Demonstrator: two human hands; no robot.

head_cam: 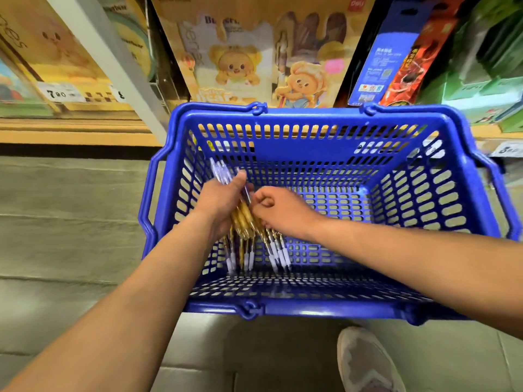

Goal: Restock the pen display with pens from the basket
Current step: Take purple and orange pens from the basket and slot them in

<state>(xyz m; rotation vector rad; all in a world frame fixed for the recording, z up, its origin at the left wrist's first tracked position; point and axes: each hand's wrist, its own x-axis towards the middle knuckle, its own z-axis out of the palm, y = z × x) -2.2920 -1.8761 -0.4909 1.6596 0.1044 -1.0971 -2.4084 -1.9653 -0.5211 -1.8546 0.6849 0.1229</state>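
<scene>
One basket (pixel 311 113), two hands (pixel 223 199) (pixel 285 212) — several pens (pixel 242 219)

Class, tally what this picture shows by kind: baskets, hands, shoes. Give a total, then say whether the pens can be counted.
Blue perforated plastic basket: 1
Bare hands: 2 (left hand, right hand)
Grey-and-white shoe: 1
Total: 4
Gold-barrelled pens with white ends: gripped in both hands, too bunched and blurred to count.

I read "7 80" on a white price tag (pixel 58 93) on the left shelf (pixel 70 131), and "deli" in a red logo (pixel 355 3) atop the display (pixel 254 52). Other print is too blurred to read.
</scene>
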